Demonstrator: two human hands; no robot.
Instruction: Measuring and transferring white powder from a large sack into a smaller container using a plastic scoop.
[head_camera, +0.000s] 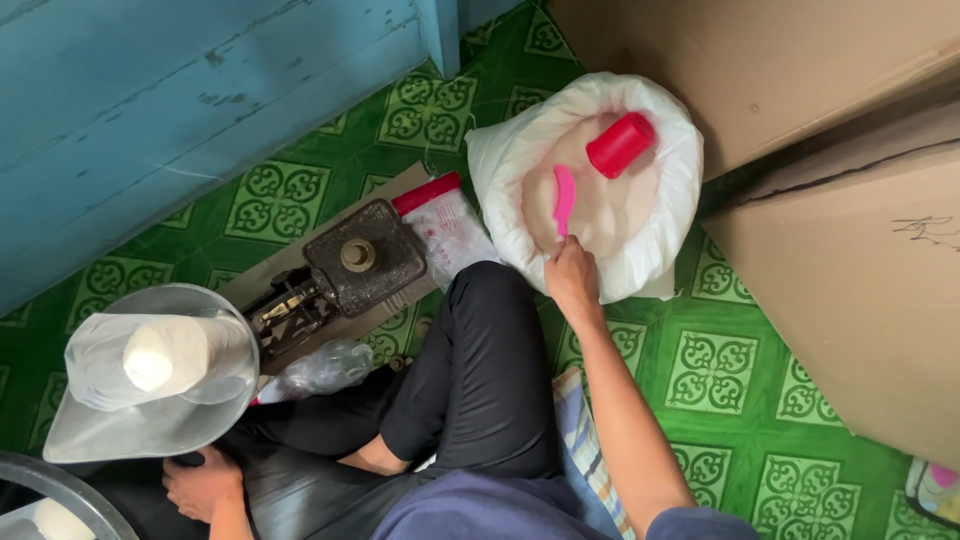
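The right hand (572, 272) is closed around the lower end of a pink plastic scoop (564, 198), whose flat blade reaches away from the fingers into pale, fine-grained powder filling a white sack (668, 240) with its soft rim rolled down. Just beyond the scoop's tip a smooth red cylindrical cup (620, 144) lies tilted on the powder. Past the sack stand large brown cardboard boxes (840, 260), close against its far side. On the thumb side of the hand, the person's bent knee in black trousers (480, 370) sits right next to the wrist, and beyond it are a clear packet with a red strip (440, 225) and a dark, worn metal scale (350, 265) on a cardboard scrap. The left hand (203, 487) rests well apart, low by the leg, fingers curled on dark fabric; whether it grips anything cannot be told. Just above it a translucent plastic funnel (150, 420) holds a filled clear bag (160, 355). Green patterned tiles (740, 380) cover the floor.
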